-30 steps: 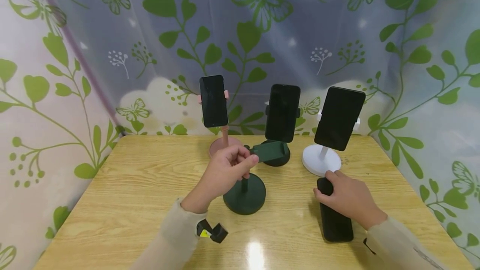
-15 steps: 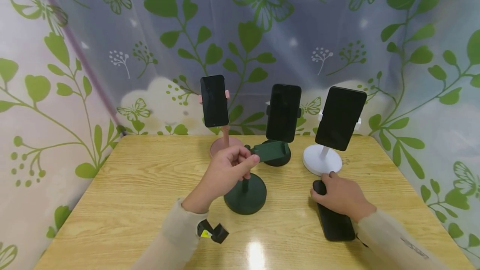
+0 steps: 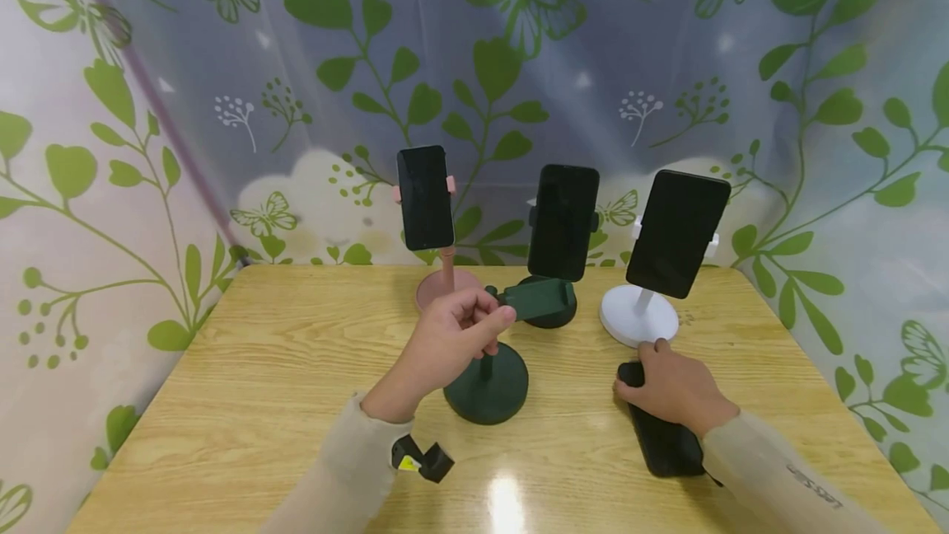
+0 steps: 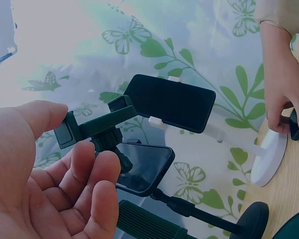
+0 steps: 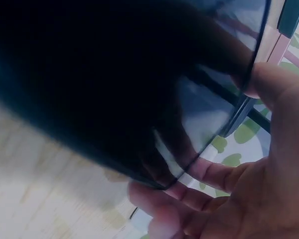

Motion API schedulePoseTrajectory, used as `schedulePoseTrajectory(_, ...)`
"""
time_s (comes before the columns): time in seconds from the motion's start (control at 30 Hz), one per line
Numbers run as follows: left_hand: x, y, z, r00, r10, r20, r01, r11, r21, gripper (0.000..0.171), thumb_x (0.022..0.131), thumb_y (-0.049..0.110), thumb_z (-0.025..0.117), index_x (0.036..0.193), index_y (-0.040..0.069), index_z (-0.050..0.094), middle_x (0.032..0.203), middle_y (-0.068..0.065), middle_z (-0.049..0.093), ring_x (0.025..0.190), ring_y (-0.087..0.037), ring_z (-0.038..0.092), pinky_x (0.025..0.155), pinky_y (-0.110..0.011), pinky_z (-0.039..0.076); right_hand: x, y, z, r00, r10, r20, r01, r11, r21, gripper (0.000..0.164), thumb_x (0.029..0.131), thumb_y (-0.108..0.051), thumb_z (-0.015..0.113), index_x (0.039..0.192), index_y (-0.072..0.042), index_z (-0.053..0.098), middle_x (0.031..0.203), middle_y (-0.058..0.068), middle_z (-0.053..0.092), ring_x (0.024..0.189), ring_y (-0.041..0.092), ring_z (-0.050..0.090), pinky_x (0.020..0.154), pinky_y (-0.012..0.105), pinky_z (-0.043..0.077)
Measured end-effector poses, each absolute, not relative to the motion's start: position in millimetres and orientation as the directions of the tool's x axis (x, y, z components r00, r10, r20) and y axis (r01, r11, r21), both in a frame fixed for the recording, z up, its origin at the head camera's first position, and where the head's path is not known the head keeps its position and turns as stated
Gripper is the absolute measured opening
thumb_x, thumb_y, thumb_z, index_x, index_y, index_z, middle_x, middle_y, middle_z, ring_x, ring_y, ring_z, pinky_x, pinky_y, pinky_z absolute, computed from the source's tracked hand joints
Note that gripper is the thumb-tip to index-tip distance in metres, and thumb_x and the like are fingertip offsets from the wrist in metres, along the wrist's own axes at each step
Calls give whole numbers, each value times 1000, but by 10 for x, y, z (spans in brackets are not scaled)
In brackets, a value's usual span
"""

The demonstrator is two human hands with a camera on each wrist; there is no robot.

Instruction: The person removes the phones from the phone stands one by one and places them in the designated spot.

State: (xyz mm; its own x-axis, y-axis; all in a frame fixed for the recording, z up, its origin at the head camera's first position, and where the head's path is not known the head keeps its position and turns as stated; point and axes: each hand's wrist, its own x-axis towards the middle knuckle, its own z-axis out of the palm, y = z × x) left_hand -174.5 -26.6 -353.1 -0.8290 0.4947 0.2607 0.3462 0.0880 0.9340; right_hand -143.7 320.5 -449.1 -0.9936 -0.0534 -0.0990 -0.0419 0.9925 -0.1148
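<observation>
My left hand (image 3: 452, 336) pinches the clamp head of a dark green phone stand (image 3: 489, 394); its round base is on the table. In the left wrist view the clamp (image 4: 97, 123) shows between thumb and fingers, with no phone in it. On the right, my right hand (image 3: 678, 390) grips the far end of a black phone (image 3: 663, 443). Thumb and fingers lie along the phone's edges in the right wrist view, where the dark glossy screen (image 5: 114, 74) fills much of the picture.
Behind stand a pink stand (image 3: 448, 280), a black stand (image 3: 552, 318) and a white stand (image 3: 639, 317), each holding an upright dark phone. The white base is just beyond my right fingers. A patterned curtain (image 3: 334, 122) closes off the wooden table's (image 3: 259, 377) back.
My right hand has moved a little left, and the far end of the phone has swung left with it. The left hand stays at the green stand's clamp.
</observation>
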Motion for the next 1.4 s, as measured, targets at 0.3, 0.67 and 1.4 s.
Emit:
schedulePoseTrajectory(0.3,-1746,-265,-3527,-826,489,282,364,80,928,19,102,24,69,96,6,68,75,-8,63,71,-23,65,67,-30,55,-1422,3185,-4438,-993,-45,-112,-35,995,-93,65,90,-57,71,114,2,60,99,18,57,61,26,53,54,44,48)
schedulePoseTrajectory(0.67,-1740,-264,-3543,-823,480,304,379,64,923,17,102,23,69,96,7,68,75,-6,63,70,-21,65,69,-30,56,-1414,3174,-4400,-988,-45,-145,-36,997,-69,73,90,-62,70,119,5,58,104,22,59,71,31,61,61,48,53)
schedulePoseTrajectory(1.4,-1716,-269,-3542,-822,473,316,390,64,919,14,101,22,70,96,8,68,77,-6,64,71,-24,66,72,-32,57,-1069,2328,-3172,-804,-124,581,-389,849,-357,23,93,-17,70,116,-13,66,105,-3,64,83,13,62,69,37,56)
